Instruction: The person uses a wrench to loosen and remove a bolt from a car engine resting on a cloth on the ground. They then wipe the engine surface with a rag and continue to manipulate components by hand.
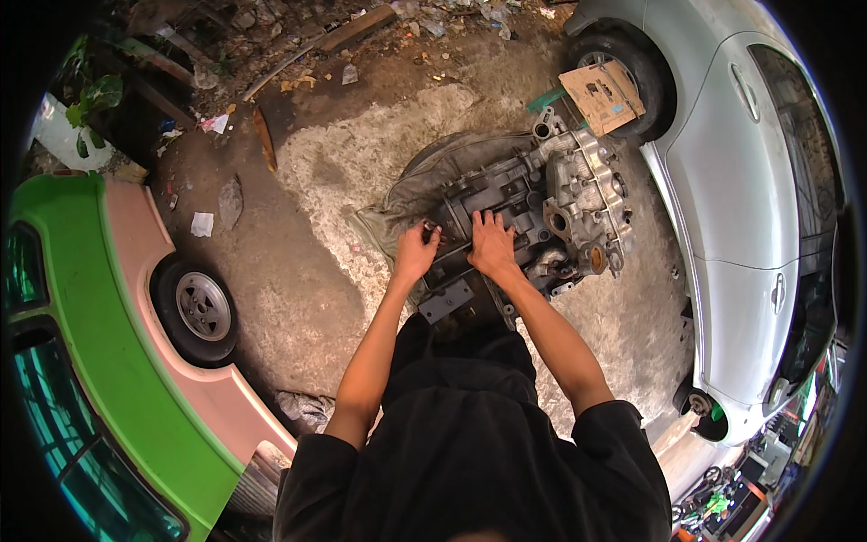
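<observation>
A dark grey engine block (470, 200) lies on the ground in front of me, with a lighter metal cylinder head (578, 181) along its right side. At the block's left edge, my left hand (415, 253) is closed, its thumb and fingers pinched together. Whatever sits between those fingertips is small and dark, and I cannot make out what it is. My right hand (492, 244) rests palm down on top of the block, fingers stretched out and slightly apart, holding nothing. Under the engine spreads a crumpled grey-green cloth (384, 221).
A green and pink car (117, 307) stands on the left, a silver car (731, 199) on the right. Flattened cardboard (602, 97) leans at the silver car's wheel. Litter and a wooden plank (357, 29) lie on the far ground.
</observation>
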`<state>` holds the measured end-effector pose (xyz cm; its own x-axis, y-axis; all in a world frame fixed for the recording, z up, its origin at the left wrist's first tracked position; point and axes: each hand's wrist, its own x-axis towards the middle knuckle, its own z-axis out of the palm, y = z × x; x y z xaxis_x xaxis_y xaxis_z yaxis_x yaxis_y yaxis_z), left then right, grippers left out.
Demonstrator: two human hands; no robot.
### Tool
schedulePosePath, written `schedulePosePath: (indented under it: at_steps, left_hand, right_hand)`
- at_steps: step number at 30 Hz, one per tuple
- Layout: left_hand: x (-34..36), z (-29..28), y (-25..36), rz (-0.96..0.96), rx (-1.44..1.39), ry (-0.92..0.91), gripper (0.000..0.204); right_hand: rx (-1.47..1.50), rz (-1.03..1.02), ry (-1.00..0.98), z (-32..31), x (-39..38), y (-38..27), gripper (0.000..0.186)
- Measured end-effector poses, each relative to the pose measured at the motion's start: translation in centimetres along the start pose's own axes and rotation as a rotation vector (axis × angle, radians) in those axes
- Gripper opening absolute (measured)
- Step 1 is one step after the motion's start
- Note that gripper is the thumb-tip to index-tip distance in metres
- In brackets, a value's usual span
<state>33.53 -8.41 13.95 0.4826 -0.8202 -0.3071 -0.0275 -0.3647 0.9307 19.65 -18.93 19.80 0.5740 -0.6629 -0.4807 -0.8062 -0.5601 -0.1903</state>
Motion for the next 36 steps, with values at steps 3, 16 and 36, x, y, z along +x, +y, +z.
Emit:
schedulePosePath:
  at_steps: [3,16,36]
  left_hand:
    - [-1.3,0.4,2.1,0.108,0.187,0.042,0.026]
    - [-2.5,0.3,5.5,0.226,0.323,-0.126,0.019]
    - [-1.9,0.3,4.8,0.061,0.223,-0.055,0.023]
  right_hand:
    - [-0.049,-0.022,0.042,0.3,0.4,-0.2,0.083]
    - [-0.082,-0.043,0.027,0.6,0.4,-0.3,0.080]
    - [-0.081,-0.057,0.057,0.9,0.5,-0.1,0.080]
